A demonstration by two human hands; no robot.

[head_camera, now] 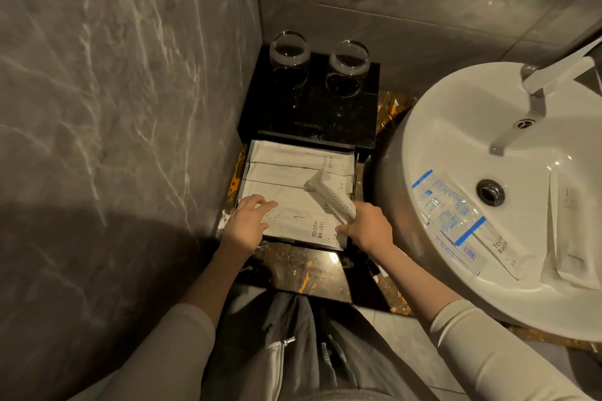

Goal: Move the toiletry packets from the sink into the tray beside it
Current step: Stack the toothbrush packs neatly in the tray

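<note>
At centre frame the right hand (368, 228) pinches a white packet (332, 197) by its lower end, its top slanting up and left over the black tray (242, 179). The left hand (246, 221) lies with fingers straight on the toothbrush packets (293, 221) already laid flat in rows. Best to swing the held one parallel to those rows and lower it flat while the left keeps the stack from sliding. More packets (456, 221) wait in the sink (433, 127) at right; how many is hard to count, perhaps four.
</note>
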